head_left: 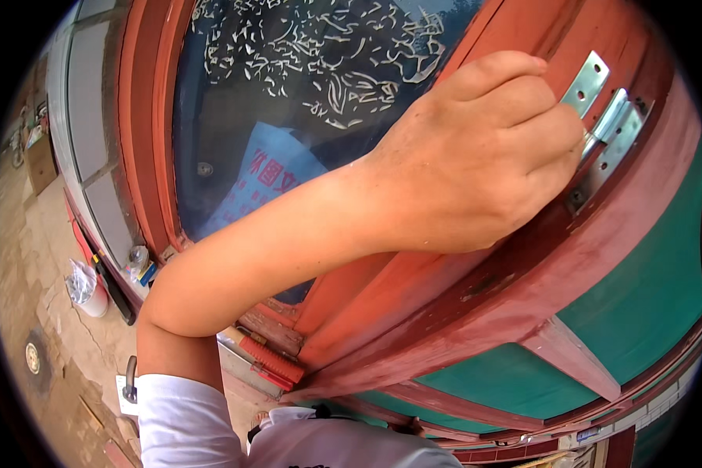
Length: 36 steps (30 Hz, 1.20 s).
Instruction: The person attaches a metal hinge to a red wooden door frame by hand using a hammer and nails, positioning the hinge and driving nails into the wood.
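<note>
My left arm comes up from the lower left in a white sleeve, bent at the elbow. At its end my left hand is closed, its back turned up and its fingers curled under against the red wooden frame. What the fingers hold, if anything, is hidden. Right beside the knuckles is a silvery metal hinge. One leaf with screw holes lies on the red frame, and the other lies along the edge of a red door with green panels. My right hand is out of view.
Behind my arm is a window pane with a white pattern and a blue printed sheet. A red ribbed object lies below it. At left are a white bucket, a long black and red tool and paved ground.
</note>
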Motion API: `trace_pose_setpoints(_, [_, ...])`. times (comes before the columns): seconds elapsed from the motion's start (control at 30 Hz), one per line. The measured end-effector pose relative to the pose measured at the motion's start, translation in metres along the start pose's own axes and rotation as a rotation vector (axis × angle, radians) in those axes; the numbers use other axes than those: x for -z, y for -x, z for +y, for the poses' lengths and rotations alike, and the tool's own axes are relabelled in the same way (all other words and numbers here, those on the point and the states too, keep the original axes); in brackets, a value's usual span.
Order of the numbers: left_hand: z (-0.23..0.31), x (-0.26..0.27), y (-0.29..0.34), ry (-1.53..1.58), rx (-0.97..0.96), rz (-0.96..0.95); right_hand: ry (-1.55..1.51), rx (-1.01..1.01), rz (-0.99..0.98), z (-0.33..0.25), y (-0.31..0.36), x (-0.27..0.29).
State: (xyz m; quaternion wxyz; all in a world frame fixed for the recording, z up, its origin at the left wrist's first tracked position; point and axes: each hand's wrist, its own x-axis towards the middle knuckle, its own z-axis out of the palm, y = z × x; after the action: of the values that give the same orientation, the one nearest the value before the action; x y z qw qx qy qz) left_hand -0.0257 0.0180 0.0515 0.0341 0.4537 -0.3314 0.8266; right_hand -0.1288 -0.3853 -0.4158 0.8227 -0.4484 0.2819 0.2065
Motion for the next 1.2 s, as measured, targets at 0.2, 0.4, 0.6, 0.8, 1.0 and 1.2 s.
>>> trace_pose_setpoints(0.2, [-0.005,-0.002,0.003,-0.001,0.01,-0.053,0.005,0.056,0.025,-0.012,-0.005,0.007])
trace_pose_setpoints(0.4, [-0.004,0.008,-0.001,0.116,0.095,-0.27,0.004,0.086,0.024,-0.012,-0.017,0.001])
trace_pose_setpoints(0.6, [0.023,0.026,-0.013,0.179,0.268,-0.383,0.03,0.073,0.009,-0.005,-0.028,-0.002])
trace_pose_setpoints(0.8, [0.034,0.036,-0.025,0.042,0.339,-0.467,0.059,0.077,-0.025,-0.002,-0.024,0.008])
trace_pose_setpoints(1.0, [0.05,0.03,-0.037,-0.117,0.3,-0.554,0.122,0.048,-0.071,0.001,0.01,0.014])
trace_pose_setpoints(1.2, [0.052,0.02,-0.013,-0.141,0.34,-0.593,0.625,0.499,0.135,-0.052,0.103,0.021])
